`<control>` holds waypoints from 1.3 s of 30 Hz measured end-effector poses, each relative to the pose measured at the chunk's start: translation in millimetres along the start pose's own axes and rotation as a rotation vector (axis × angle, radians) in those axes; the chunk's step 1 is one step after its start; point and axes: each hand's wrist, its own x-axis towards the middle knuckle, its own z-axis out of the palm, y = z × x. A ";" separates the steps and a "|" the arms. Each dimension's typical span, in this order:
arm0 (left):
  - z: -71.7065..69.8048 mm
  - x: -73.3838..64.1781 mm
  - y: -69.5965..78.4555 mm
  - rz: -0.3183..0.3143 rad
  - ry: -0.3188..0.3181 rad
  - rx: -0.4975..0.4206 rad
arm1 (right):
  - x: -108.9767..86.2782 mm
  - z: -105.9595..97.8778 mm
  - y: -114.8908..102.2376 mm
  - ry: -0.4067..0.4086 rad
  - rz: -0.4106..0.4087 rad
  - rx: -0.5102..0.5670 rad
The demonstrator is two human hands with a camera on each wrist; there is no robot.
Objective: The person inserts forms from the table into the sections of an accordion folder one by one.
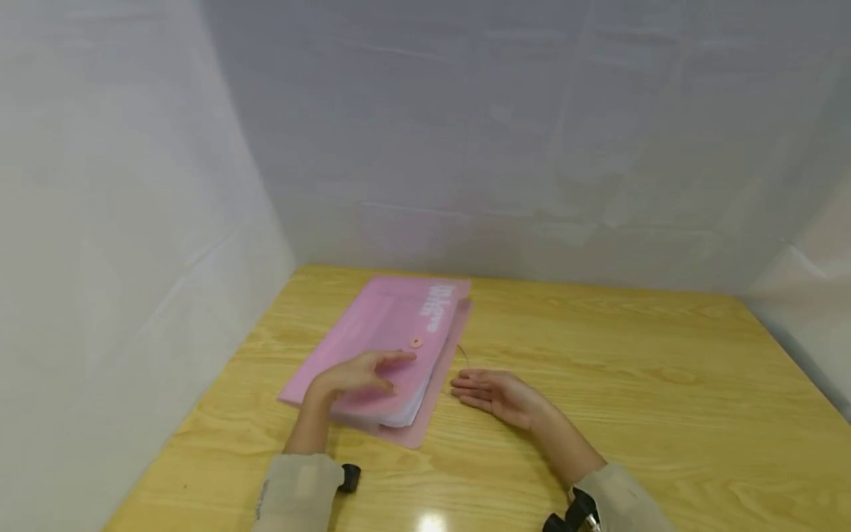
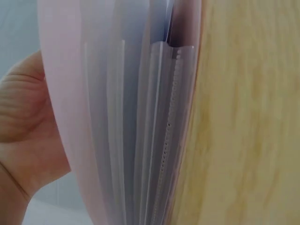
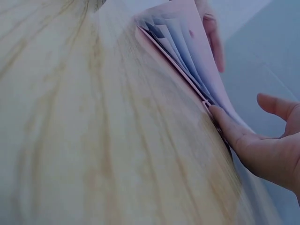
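A pink document folder [image 1: 379, 318] with white lettering and a small round button [image 1: 415, 343] lies slanted on the wooden table. Its cover stands slightly lifted along the right side, and clear plastic sleeves [image 2: 159, 122] show inside. My left hand [image 1: 362, 373] is over the cover's near part, its fingers spread below the button. Off the folder's right edge is my right hand [image 1: 499, 395], palm turned toward the folder, fingers fairly straight. A thin cord [image 1: 464, 356] runs from the folder's edge toward those fingertips; whether they touch it I cannot tell.
Yellow wood-grain table [image 1: 631, 369] extends to the right of the folder. Pale sheeting [image 1: 499, 148] hangs behind the table and along both sides. Dark wrist mounts [image 1: 349, 478] sit at both beige sleeves.
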 end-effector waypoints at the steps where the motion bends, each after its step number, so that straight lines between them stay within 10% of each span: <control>1: 0.4 0.0 -0.3 -0.013 0.002 0.009 | 0.2 0.6 0.3 -0.006 0.003 0.012; 8: 3.7 0.3 -6.2 -0.098 -0.005 0.051 | 1.9 7.4 2.2 -0.045 0.015 0.068; 21: 13.4 -2.9 -29.1 -0.065 0.021 0.058 | 8.2 17.1 6.5 -0.112 0.006 0.085; 26: 21.7 5.9 -30.6 0.000 0.082 0.108 | 10.1 11.1 5.4 -0.117 -0.026 0.140; 39: 48.5 39.8 -20.4 -0.078 0.276 0.045 | 11.7 -9.6 -7.1 -0.041 -0.086 0.270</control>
